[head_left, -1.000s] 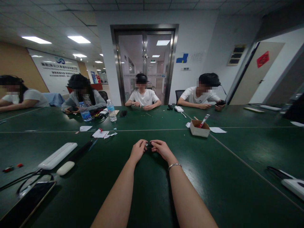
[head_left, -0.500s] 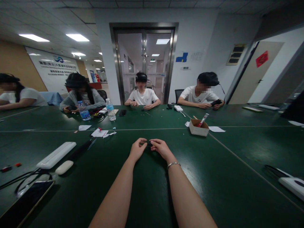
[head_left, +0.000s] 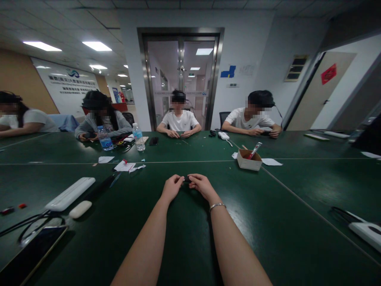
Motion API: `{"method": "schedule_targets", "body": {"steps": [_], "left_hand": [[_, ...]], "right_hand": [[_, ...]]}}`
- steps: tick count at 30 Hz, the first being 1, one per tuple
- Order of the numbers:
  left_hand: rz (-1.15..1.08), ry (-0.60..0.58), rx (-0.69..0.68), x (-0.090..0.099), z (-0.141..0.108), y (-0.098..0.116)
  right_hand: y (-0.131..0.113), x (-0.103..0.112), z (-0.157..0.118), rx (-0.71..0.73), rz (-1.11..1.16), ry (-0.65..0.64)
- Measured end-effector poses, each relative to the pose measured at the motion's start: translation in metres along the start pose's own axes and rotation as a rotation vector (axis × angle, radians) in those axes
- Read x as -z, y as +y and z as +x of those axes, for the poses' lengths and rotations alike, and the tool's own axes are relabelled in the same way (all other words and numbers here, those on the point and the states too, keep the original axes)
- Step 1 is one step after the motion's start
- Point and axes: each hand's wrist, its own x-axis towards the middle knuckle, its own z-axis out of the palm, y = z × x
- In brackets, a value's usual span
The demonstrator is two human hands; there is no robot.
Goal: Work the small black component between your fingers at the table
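Observation:
A small dark object [head_left: 186, 179] is held between my two hands, just above the green table [head_left: 190, 222]. My left hand [head_left: 173, 187] pinches its left end between thumb and fingertips. The fingers of my right hand [head_left: 201, 186] are closed on its right end, and a silver bracelet [head_left: 218, 206] circles that wrist. The object is too small to make out in detail, and the fingertips cover part of it.
On the left lie a phone [head_left: 32, 254], a white power strip [head_left: 71, 194], a white oval case [head_left: 80, 209] and cables. Paper scraps [head_left: 124, 166], two bottles [head_left: 138, 137] and a small open box [head_left: 249, 160] stand farther off. Several people sit across the table.
My left fingers have closed onto the left end of the small dark object, which shows more plainly between the hands. The right hand has barely moved.

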Motion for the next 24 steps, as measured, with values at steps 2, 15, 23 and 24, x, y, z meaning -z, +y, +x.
{"method": "schedule_targets", "body": {"steps": [2, 15, 23, 24], "left_hand": [[0.014, -0.015, 0.023, -0.0002, 0.0001, -0.0002], [-0.059, -0.032, 0.024, 0.0011, -0.0010, 0.0022], [-0.105, -0.043, -0.026, 0.0024, -0.0018, 0.0026], [-0.099, -0.043, -0.012, 0.0024, -0.0017, 0.0026]], "right_hand": [[-0.0001, 0.0001, -0.0001, -0.002, 0.001, 0.000], [-0.0009, -0.0007, -0.0011, 0.001, -0.017, 0.015], [-0.0007, -0.0001, 0.0003, -0.006, -0.013, 0.004], [-0.0003, 0.0001, 0.0006, -0.005, -0.011, 0.000]]}}
